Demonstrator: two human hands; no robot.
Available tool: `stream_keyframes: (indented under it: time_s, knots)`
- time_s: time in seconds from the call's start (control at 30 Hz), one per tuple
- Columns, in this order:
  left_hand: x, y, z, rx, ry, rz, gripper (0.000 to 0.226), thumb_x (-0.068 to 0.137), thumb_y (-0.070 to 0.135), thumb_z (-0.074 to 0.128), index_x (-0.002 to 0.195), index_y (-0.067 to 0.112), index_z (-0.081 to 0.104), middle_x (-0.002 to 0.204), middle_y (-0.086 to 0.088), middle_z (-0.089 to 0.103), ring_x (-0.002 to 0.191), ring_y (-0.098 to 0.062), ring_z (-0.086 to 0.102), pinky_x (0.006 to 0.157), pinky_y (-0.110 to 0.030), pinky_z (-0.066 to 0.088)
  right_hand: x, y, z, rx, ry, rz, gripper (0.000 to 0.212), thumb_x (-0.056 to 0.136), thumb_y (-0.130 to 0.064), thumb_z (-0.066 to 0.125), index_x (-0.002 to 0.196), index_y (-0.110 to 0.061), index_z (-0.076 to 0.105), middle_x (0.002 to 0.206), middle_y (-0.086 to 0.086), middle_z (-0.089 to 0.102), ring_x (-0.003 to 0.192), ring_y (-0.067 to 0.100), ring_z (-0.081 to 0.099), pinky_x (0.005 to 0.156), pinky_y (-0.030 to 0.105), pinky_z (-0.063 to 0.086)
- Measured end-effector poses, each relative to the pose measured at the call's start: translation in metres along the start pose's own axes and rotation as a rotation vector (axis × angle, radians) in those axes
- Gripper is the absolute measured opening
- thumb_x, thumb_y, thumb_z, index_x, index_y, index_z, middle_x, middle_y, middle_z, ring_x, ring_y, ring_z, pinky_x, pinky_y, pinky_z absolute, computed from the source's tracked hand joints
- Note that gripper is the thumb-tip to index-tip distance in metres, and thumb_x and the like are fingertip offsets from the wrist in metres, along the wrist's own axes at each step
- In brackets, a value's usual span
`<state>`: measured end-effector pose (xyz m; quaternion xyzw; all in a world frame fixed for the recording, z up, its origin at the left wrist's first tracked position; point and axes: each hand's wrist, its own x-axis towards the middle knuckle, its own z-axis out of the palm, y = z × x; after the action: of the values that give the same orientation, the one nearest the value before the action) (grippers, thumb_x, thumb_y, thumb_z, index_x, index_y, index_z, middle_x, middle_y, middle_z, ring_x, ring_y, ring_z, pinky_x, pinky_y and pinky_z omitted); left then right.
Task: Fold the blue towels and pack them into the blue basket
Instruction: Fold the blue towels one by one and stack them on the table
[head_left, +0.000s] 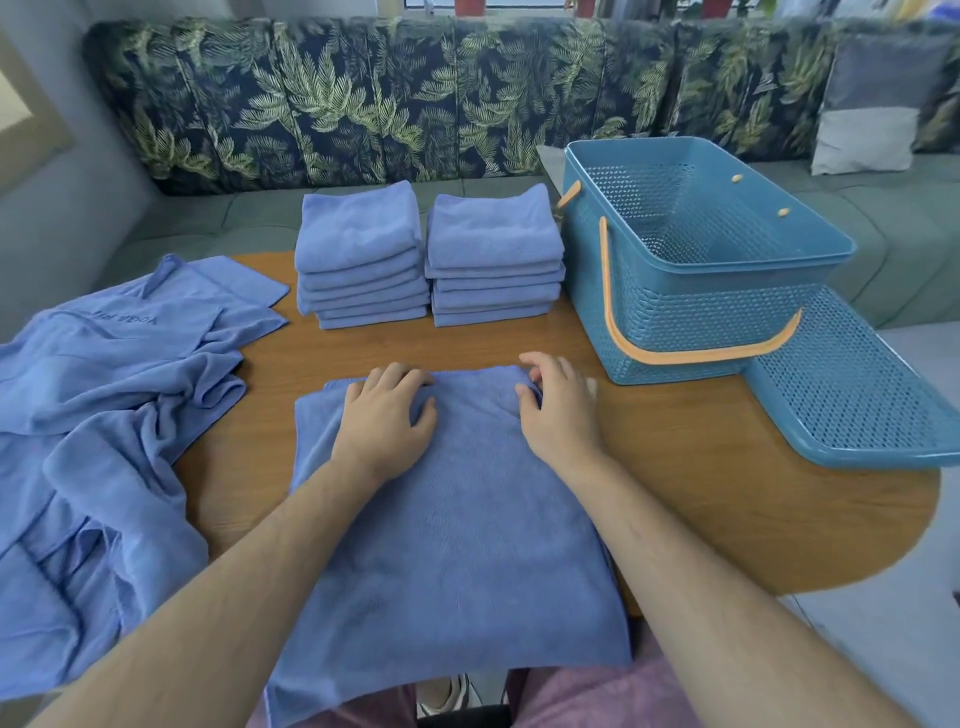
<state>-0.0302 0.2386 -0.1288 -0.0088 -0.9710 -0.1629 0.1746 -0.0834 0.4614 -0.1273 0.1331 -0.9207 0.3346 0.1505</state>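
1. Head view: the towel (457, 519) lies flat at the near edge of the surface (727, 493), its near end hanging over, laid out for smoothing.
2. Our left grip (387, 415) lies open, its fingers spread to pin the towel's far edge. Our right grip (558, 405) pinches the far right corner, probably to square it.
3. Two folded stacks (358, 260) wait at the far edge, just beside the empty basket (701, 260), handy for packing.
4. The unfolded pile (104, 441) drapes over the left edge, and the lid (857, 389) lies by the basket, out of the way.

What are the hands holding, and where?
The right hand pinches the spread towel at its far right corner; the left hand rests on its far edge.
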Motion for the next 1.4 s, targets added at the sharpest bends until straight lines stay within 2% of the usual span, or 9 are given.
stream_keyframes:
  time_s: [0.2,0.37,0.53,0.67,0.8,0.97,1.03,1.17,1.4]
  knots:
    - [0.000,0.002,-0.002,-0.019,-0.012,-0.048,0.036,0.091,0.037,0.053,0.126,0.027,0.055,0.121,0.012,0.056,0.115,-0.013,0.050,0.098,-0.035,0.030,0.007,0.020,-0.017,0.221,-0.077,-0.044,0.013,0.095,-0.007,0.060,0.100,-0.016,0.068,0.098,-0.006,0.057,0.090,0.003,0.053,0.084,0.013,0.041]
    - [0.010,-0.006,-0.014,0.019,-0.094,-0.078,0.036,0.087,0.048,0.051,0.114,0.025,0.059,0.107,0.012,0.053,0.107,-0.014,0.053,0.102,-0.037,0.029,0.008,0.026,-0.018,0.242,-0.075,0.006,0.011,0.095,-0.011,0.059,0.090,-0.020,0.060,0.086,-0.013,0.059,0.082,0.000,0.054,0.071,0.012,0.038]
    - [0.011,-0.045,-0.041,0.102,-0.119,-0.068,0.026,0.094,0.053,0.052,0.097,0.028,0.059,0.096,0.017,0.053,0.102,-0.012,0.044,0.090,-0.035,0.026,0.007,0.026,-0.017,0.264,-0.046,0.078,0.011,0.089,-0.011,0.057,0.081,-0.018,0.055,0.079,-0.005,0.058,0.075,0.009,0.054,0.066,0.026,0.040]
    - [-0.001,-0.078,-0.047,-0.053,-0.054,-0.087,0.004,0.095,0.031,0.059,0.093,0.029,0.060,0.093,0.017,0.055,0.100,-0.015,0.048,0.082,-0.036,0.028,0.007,0.023,-0.017,0.225,-0.023,0.096,0.011,0.089,-0.015,0.057,0.080,-0.020,0.052,0.075,-0.005,0.057,0.071,0.011,0.054,0.062,0.031,0.043]
    - [-0.005,-0.085,-0.042,-0.186,0.006,-0.119,0.003,0.095,0.025,0.062,0.095,0.028,0.063,0.095,0.013,0.061,0.095,-0.013,0.053,0.086,-0.047,0.044,0.009,0.022,-0.016,0.158,-0.008,0.126,0.011,0.092,-0.021,0.055,0.083,-0.021,0.051,0.071,-0.004,0.057,0.066,0.014,0.055,0.060,0.038,0.045]
    - [-0.003,-0.087,-0.042,-0.214,0.080,-0.136,0.005,0.094,0.026,0.066,0.090,0.029,0.063,0.091,0.010,0.063,0.090,-0.016,0.058,0.082,-0.049,0.049,0.011,0.022,-0.012,0.100,0.040,0.141,0.010,0.092,-0.020,0.055,0.085,-0.016,0.050,0.072,-0.003,0.057,0.066,0.018,0.054,0.060,0.040,0.046]
    - [-0.003,-0.089,-0.040,-0.163,0.081,-0.130,0.002,0.094,0.029,0.066,0.093,0.028,0.065,0.092,0.010,0.062,0.092,-0.018,0.059,0.083,-0.048,0.047,0.011,0.023,-0.011,0.068,0.034,0.100,0.003,0.091,-0.016,0.056,0.093,-0.016,0.053,0.078,-0.003,0.057,0.069,0.018,0.054,0.062,0.039,0.047]
    - [-0.003,-0.088,-0.035,-0.060,0.070,-0.147,0.011,0.095,0.032,0.064,0.095,0.023,0.070,0.091,0.008,0.056,0.094,-0.019,0.055,0.080,-0.038,0.035,0.009,0.020,-0.009,-0.040,-0.004,0.009,0.037,0.089,-0.012,0.054,0.124,-0.023,0.059,0.109,0.001,0.058,0.081,0.023,0.060,0.071,0.038,0.051]
    - [-0.006,-0.083,-0.038,-0.025,0.113,-0.133,0.011,0.093,0.032,0.066,0.087,0.023,0.064,0.087,0.011,0.057,0.089,-0.017,0.053,0.078,-0.034,0.030,0.009,0.020,-0.008,-0.087,0.026,-0.034,0.008,0.095,-0.028,0.057,0.094,-0.020,0.058,0.094,-0.007,0.058,0.079,0.020,0.059,0.068,0.039,0.050]
